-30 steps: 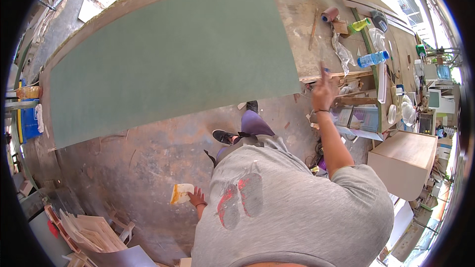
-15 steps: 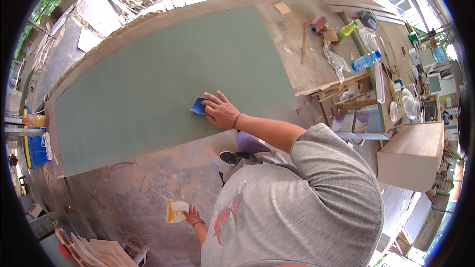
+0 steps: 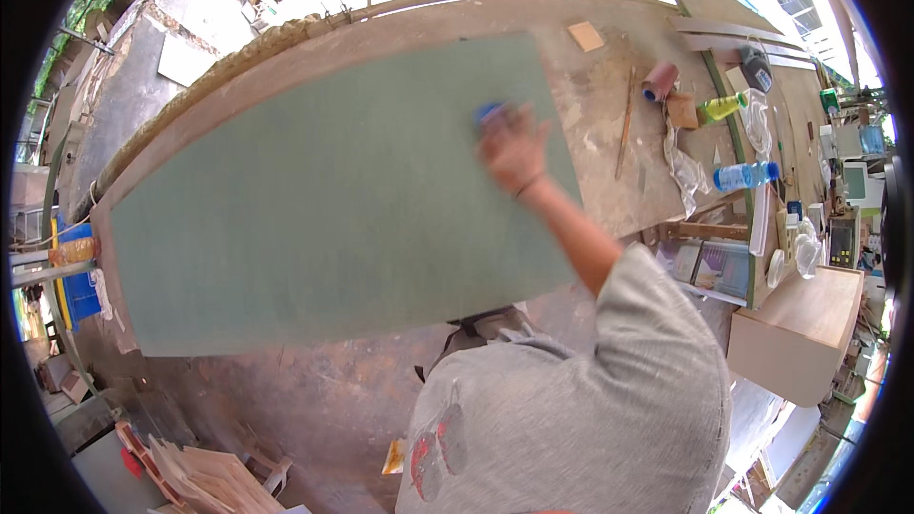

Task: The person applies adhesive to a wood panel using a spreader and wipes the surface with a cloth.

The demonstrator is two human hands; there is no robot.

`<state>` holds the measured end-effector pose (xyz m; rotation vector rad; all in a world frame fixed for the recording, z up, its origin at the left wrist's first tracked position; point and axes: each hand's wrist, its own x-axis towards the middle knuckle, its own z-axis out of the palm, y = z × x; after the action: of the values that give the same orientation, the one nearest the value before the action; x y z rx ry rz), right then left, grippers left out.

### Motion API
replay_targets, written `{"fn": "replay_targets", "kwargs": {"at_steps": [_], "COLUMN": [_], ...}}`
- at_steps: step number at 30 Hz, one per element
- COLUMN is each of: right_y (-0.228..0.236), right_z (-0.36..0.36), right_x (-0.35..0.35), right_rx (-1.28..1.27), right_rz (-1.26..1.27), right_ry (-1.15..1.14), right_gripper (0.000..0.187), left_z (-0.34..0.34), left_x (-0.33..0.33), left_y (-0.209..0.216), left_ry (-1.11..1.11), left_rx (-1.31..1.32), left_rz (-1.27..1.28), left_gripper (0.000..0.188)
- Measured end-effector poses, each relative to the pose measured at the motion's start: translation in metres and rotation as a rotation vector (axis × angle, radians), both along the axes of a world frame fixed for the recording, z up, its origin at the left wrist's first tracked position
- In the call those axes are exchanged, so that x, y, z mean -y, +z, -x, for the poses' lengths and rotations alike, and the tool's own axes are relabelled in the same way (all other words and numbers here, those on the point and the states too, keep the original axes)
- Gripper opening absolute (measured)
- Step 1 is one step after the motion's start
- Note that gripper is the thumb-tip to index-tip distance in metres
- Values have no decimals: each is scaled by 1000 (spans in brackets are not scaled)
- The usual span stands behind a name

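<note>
A large grey-green board lies flat on the workbench. Over its right part is my right hand, smeared by motion, with its fingers closed on a folded piece of blue sandpaper that rests on the board. My left hand is out of sight behind the grey shirt. Beside the shirt's lower left, a corner of a pale, yellow-stained piece sticks out; what holds it, if anything, is hidden.
Right of the board are a wooden block, a thin stick, a dark red roll, a yellow-green bottle and a blue water bottle. Wood offcuts lie at lower left; a pale box stands at right.
My right hand has moved away from me and to the right across the board with the sandpaper. My left hand has gone out of view, and most of the yellow-stained piece is now hidden.
</note>
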<state>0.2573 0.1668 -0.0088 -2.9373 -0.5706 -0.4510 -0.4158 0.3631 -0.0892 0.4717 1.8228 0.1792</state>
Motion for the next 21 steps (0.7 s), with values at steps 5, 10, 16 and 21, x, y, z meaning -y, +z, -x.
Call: {"fn": "replay_targets", "kwargs": {"at_steps": [5,10,16,21], "right_y": [13,-8,22,-2], "right_z": [107,-174,5,-119], "right_x": [-96,24,-107,-65], "right_rx": [-511,-101,-467,-299], "right_rz": [-165,-47,-12,350], "right_ry": [793,-74,639,380], "right_gripper": [43,48,51,49], "left_z": [-27,-92,-61,-58], "left_x": [28,-3,16,34], "left_y": [42,65,31,12], "left_ry": [127,34,55,-2], "left_rx": [-27,-9,85,40], "left_rz": [-59,-186,-68,-2], "left_gripper": [66,68,68,64]}}
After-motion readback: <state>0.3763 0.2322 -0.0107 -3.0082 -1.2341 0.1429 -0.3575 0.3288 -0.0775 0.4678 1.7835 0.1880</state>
